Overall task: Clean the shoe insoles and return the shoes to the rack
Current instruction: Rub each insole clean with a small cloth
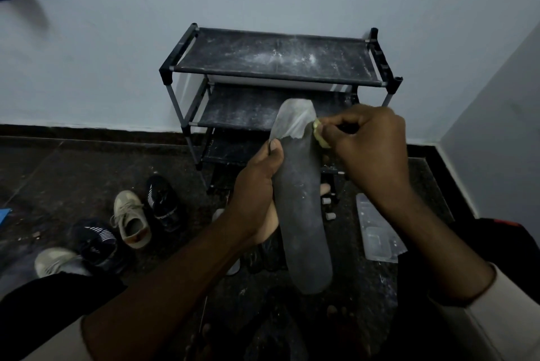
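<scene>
A long dark grey insole point(301, 208) stands upright in front of me, its toe end pale and flaking. My left hand point(257, 185) grips it around the middle from the left, thumb on its front face. My right hand point(368, 147) pinches a small yellow-green cloth or sponge point(320, 134) against the insole's upper right edge. Behind them stands the black shoe rack point(274, 68), its dusty shelves bare. Several shoes lie on the floor at the left: a beige sneaker point(131, 220), a black one point(163, 203), a dark striped one point(96, 241) and a grey one point(54, 261).
A clear plastic tray point(380, 232) lies on the dark floor right of the insole. Small white caps point(330, 208) sit near the rack's foot. A pale blue wall point(117, 68) runs behind the rack and meets a second wall on the right. My knees fill the lower corners.
</scene>
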